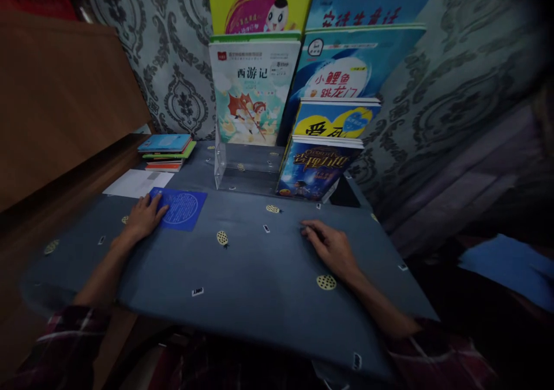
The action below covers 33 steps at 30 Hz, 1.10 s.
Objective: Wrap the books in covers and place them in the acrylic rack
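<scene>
Left hand (144,216) splayed, fingers resting on one blue card (186,211); right hand (333,248) half-curled, its grip unclear.
From the right hand, the card lies at nine o'clock; from the card, one white sheet (133,183) at ten, one book stack (167,143) at twelve.

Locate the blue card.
In the head view, the blue card lies on the table left of centre, with the left hand over its left edge and the white sheet up-left of it.
</scene>
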### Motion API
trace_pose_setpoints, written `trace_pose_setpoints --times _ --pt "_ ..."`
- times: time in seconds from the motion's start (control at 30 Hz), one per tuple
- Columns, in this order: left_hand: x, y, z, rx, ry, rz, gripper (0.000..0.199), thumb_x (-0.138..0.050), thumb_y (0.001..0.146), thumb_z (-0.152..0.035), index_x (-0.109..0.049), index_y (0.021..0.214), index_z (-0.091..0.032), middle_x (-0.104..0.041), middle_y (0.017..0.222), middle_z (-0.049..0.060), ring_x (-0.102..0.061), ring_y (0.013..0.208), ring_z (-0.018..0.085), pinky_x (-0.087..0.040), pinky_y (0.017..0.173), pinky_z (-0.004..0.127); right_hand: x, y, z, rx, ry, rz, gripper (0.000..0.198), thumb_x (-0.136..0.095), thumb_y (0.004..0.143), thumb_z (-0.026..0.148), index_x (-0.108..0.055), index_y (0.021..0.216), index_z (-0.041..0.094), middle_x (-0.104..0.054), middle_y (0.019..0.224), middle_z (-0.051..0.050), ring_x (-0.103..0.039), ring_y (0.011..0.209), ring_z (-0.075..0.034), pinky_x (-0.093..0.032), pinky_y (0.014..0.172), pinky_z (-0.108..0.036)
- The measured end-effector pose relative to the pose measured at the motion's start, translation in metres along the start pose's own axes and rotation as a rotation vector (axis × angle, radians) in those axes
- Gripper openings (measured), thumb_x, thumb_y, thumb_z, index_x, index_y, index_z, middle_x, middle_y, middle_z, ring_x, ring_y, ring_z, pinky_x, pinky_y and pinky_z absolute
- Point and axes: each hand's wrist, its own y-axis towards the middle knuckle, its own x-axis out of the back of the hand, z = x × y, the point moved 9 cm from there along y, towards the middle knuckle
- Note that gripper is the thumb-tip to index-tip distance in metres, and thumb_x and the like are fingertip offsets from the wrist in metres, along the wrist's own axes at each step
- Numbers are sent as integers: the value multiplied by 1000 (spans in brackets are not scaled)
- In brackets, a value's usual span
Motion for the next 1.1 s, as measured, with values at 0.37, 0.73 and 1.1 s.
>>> trace_pose_setpoints --times 0.37,0.73,1.1 --pt "6 -28 -62 -109 92 56 64 -31 102 -56 -40 158 -25 -40 163 17 -38 148 41 -39 111 62 -9 -9 42 336 -159 41 28 -48 101 31 -71 112 22 -76 113 -11 -70 109 -28 -56 97 -48" --pt "23 -16 -45 43 24 58 78 -39 90 -76 -50 150 -27 -49 151 21 -47 135 49 -47 96 69 -20 -14 34 383 -251 90 28 -50 102 31 -72 117 22 -74 124 -14 -68 118 -31 -57 95 -52" --pt "27 -26 -72 -38 1 109 79 -46 85 -79 -50 150 -33 -55 133 16 -51 127 42 -53 93 52 -46 -44 75 581 -243 319 35 -56 101 33 -65 134 24 -65 143 -10 -53 140 -30 -42 116 -58"
